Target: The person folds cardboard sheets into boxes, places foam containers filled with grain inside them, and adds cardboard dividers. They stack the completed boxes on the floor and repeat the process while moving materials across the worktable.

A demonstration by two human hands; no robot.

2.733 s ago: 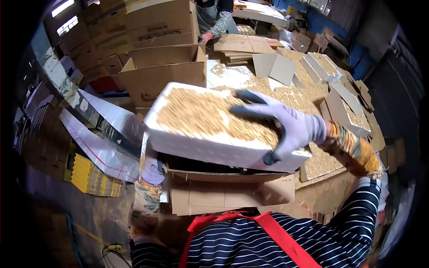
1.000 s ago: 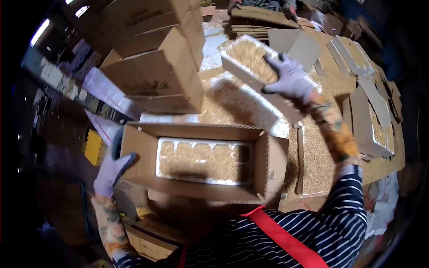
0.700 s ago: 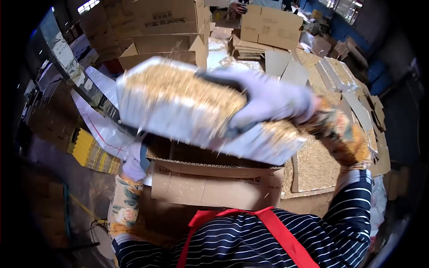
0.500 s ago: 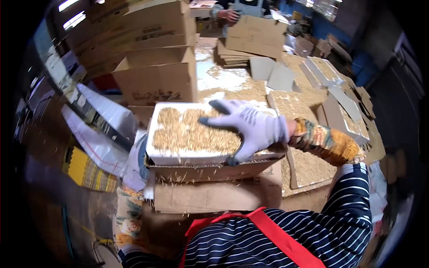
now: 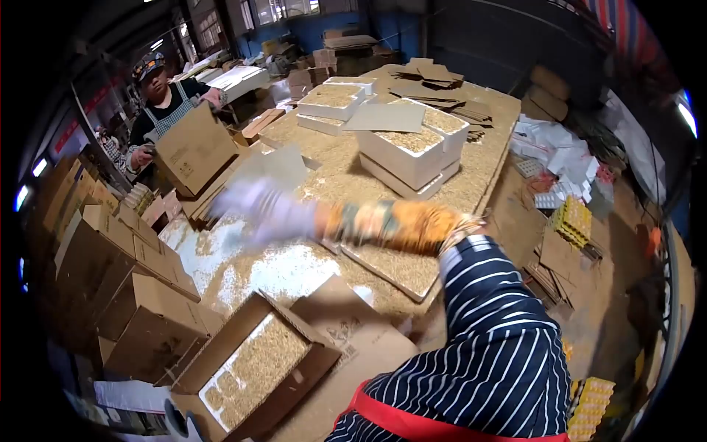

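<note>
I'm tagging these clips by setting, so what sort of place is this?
Most likely a packing workshop: white foam boxes topped with loose husk-like material, a large table strewn with it, and cardboard cartons lining its left side.

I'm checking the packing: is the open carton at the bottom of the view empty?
No, a white foam box with tan husk-like material sits inside the open carton.
</note>
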